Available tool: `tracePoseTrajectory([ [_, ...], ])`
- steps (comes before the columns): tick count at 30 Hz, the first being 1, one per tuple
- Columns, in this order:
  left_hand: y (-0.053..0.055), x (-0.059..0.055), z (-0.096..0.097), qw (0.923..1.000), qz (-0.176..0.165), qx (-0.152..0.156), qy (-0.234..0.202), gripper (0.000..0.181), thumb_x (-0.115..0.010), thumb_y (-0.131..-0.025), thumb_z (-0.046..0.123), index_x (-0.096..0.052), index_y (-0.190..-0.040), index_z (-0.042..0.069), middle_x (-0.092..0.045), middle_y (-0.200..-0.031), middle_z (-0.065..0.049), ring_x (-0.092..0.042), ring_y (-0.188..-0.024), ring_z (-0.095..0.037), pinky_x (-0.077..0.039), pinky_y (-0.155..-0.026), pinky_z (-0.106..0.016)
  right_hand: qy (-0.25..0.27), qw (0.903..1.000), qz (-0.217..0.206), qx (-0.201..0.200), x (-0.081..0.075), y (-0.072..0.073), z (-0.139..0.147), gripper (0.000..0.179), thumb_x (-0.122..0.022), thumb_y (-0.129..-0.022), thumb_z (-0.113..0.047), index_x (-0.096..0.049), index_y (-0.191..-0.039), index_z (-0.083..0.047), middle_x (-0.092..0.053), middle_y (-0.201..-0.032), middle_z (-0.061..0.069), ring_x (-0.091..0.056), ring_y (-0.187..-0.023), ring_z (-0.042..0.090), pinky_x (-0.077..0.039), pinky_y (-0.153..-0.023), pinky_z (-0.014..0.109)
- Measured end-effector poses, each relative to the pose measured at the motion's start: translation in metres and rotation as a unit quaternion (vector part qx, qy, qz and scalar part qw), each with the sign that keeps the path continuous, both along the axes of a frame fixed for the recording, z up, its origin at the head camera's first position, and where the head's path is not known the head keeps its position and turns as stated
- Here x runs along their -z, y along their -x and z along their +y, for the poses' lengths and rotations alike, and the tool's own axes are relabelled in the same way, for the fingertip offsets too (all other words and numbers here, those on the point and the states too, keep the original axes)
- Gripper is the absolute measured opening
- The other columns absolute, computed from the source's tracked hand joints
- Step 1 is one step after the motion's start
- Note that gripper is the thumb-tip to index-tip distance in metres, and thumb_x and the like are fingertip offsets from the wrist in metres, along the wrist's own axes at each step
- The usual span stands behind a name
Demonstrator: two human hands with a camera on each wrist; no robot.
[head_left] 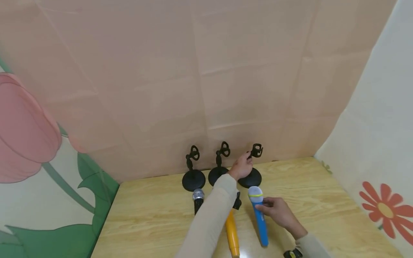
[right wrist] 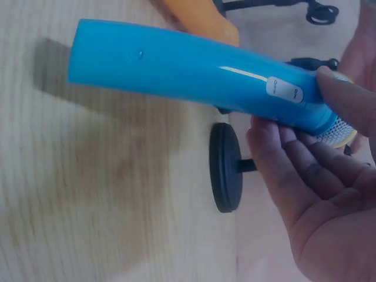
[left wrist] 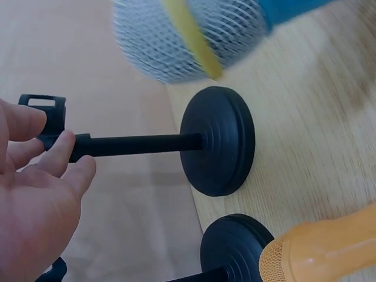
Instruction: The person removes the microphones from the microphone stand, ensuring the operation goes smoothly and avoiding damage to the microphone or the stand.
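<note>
My left hand (head_left: 242, 166) holds the rightmost black microphone stand just below its clip (head_left: 257, 150). In the left wrist view, the thumb and fingers are at the joint between clip and pole, above the round base (left wrist: 217, 141). My right hand (head_left: 280, 213) grips a blue microphone (head_left: 260, 225) near its head, thumb on one side and fingers on the other. The microphone has a whitish mesh head with a yellow ring, tilted up toward the stand. A white ON/OFF switch plate (right wrist: 285, 89) shows on its handle in the right wrist view. The clip holds nothing.
Two more black stands, the left one (head_left: 193, 180) and the middle one (head_left: 217, 174), stand along the back of the wooden table (head_left: 145, 215). An orange microphone (head_left: 231, 233) and a black one with a silver head (head_left: 198, 194) lie in front, partly behind my left sleeve.
</note>
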State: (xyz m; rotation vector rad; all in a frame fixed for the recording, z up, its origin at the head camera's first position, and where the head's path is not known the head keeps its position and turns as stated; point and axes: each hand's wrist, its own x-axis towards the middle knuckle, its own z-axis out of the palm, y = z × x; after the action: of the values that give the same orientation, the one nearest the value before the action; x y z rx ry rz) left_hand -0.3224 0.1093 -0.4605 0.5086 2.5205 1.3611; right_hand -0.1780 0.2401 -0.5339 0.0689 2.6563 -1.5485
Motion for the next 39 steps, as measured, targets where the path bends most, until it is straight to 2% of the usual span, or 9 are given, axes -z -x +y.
tracePoseTrajectory([
  [6, 0.004, 0.0, -0.002, 0.9999, -0.004, 0.008, -0.014, 0.053, -0.048, -0.103, 0.005, -0.034, -0.154, 0.003, -0.036, -0.158, -0.011, -0.048, -0.135, -0.02, -0.041, -0.106, -0.027, -0.029, 0.9994, -0.014, 0.012, 0.006, 0.001, -0.012, 0.04, -0.08, -0.086, -0.022, -0.07, -0.104, 0.012, -0.073, -0.088, 0.012, -0.067, -0.076, 0.019, -0.056, -0.065, 0.034],
  [13, 0.005, -0.002, -0.006, 0.9997, 0.0, 0.021, 0.015, 0.055, -0.045, -0.104, 0.006, -0.027, -0.156, 0.004, -0.017, -0.165, -0.014, -0.035, -0.143, -0.02, -0.029, -0.115, -0.028, -0.058, 0.9983, -0.009, 0.01, 0.008, 0.006, -0.02, 0.029, -0.08, -0.085, -0.02, -0.073, -0.094, 0.007, -0.069, -0.076, 0.004, -0.061, -0.066, 0.015, -0.052, -0.056, 0.03],
  [17, 0.004, -0.002, -0.009, 0.9995, 0.007, 0.02, 0.025, 0.057, -0.045, -0.104, 0.008, -0.026, -0.157, 0.004, -0.015, -0.165, -0.014, -0.033, -0.144, -0.02, -0.026, -0.116, -0.028, -0.073, 0.9973, 0.001, 0.004, 0.011, 0.01, -0.022, 0.023, -0.08, -0.085, -0.019, -0.073, -0.086, 0.003, -0.064, -0.068, 0.001, -0.056, -0.059, 0.014, -0.048, -0.052, 0.029],
  [21, 0.004, -0.003, -0.011, 0.9984, 0.033, 0.029, 0.037, 0.059, -0.047, -0.103, 0.008, -0.024, -0.157, 0.002, -0.019, -0.164, -0.015, -0.032, -0.145, -0.022, -0.025, -0.116, -0.028, -0.087, 0.9962, 0.006, 0.004, 0.016, 0.015, -0.021, 0.022, -0.08, -0.084, -0.02, -0.074, -0.083, 0.001, -0.063, -0.066, 0.0, -0.055, -0.057, 0.014, -0.046, -0.051, 0.03],
  [24, 0.001, 0.0, -0.015, 0.9971, 0.042, 0.036, 0.052, 0.062, -0.051, -0.103, 0.013, -0.023, -0.158, 0.002, -0.025, -0.162, -0.014, -0.034, -0.144, -0.022, -0.027, -0.116, -0.028, -0.096, 0.9953, 0.005, 0.008, 0.02, 0.017, -0.019, 0.023, -0.081, -0.084, -0.021, -0.075, -0.084, 0.002, -0.064, -0.066, 0.0, -0.055, -0.058, 0.015, -0.046, -0.052, 0.03],
  [26, -0.003, 0.004, -0.019, 0.9969, 0.031, 0.038, 0.061, 0.065, -0.054, -0.103, 0.018, -0.023, -0.159, 0.006, -0.031, -0.16, -0.011, -0.039, -0.141, -0.02, -0.031, -0.114, -0.029, -0.102, 0.9947, 0.002, 0.01, 0.022, 0.018, -0.017, 0.024, -0.081, -0.084, -0.021, -0.075, -0.084, 0.002, -0.064, -0.066, 0.0, -0.055, -0.058, 0.015, -0.046, -0.052, 0.03],
  [30, -0.013, 0.012, -0.03, 0.9959, 0.008, 0.047, 0.077, 0.066, -0.057, -0.103, 0.026, -0.025, -0.159, 0.013, -0.037, -0.158, -0.005, -0.037, -0.142, -0.018, -0.033, -0.114, -0.034, -0.109, 0.9939, -0.009, 0.006, 0.024, 0.02, -0.014, 0.023, -0.08, -0.085, -0.021, -0.074, -0.084, 0.002, -0.062, -0.066, 0.0, -0.054, -0.058, 0.015, -0.046, -0.052, 0.03],
  [34, -0.02, 0.021, -0.041, 0.9948, -0.015, 0.051, 0.087, 0.064, -0.057, -0.103, 0.032, -0.027, -0.159, 0.022, -0.036, -0.158, 0.003, -0.038, -0.141, -0.016, -0.036, -0.113, -0.038, -0.115, 0.9933, -0.012, 0.003, 0.021, 0.021, -0.012, 0.028, -0.079, -0.086, -0.021, -0.074, -0.088, 0.006, -0.062, -0.069, 0.002, -0.055, -0.061, 0.016, -0.048, -0.053, 0.03],
  [39, -0.028, 0.027, -0.055, 0.9916, -0.003, 0.058, 0.116, 0.062, -0.058, -0.103, 0.034, -0.033, -0.157, 0.017, -0.037, -0.158, 0.002, -0.038, -0.141, -0.015, -0.034, -0.114, -0.036, -0.126, 0.992, -0.01, 0.003, 0.021, 0.024, -0.012, 0.031, -0.079, -0.086, -0.021, -0.074, -0.091, 0.008, -0.065, -0.073, 0.004, -0.057, -0.063, 0.017, -0.049, -0.055, 0.031],
])
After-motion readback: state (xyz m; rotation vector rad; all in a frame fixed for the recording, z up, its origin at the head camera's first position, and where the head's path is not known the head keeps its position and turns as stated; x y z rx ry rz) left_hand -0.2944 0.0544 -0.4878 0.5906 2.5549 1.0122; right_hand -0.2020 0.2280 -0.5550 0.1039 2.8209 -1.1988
